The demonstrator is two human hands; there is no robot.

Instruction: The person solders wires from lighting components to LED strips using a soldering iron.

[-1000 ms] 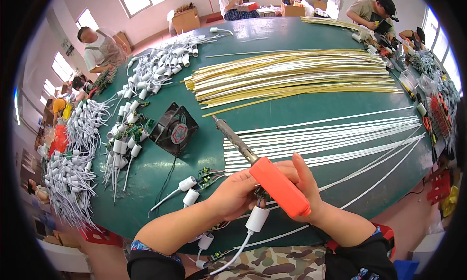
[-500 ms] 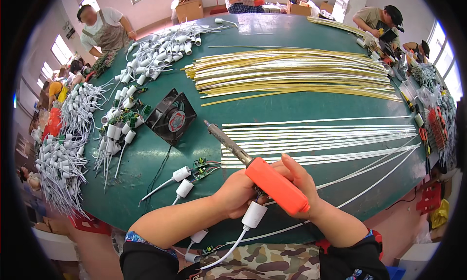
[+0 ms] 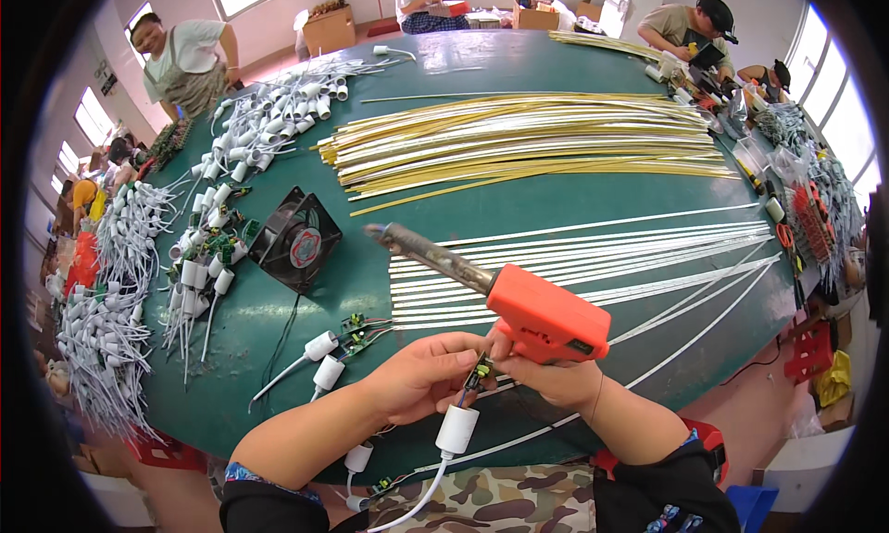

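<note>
My right hand is wrapped round the lower part of a soldering gun with a red body and a long metal barrel slanting up to the left. Its tip hangs over the table near the fan. Between the thumb and fingers of my left hand is a small green circuit board, held upright close to my right fingertips. Wires join the board to a white lamp cap below it, and a white cable trails from the cap towards my apron. My hands partly hide the board's edges.
Thin white LED strips lie across the green table, with yellow-backed strips bundled beyond. A black fan stands left of the soldering tip. White caps with cables pile up leftward. Other people sit or stand around the table.
The soldering gun has turned flatter and its red body sits higher, exposing the circuit board between my hands. The whole scene has shifted slightly left in view.
</note>
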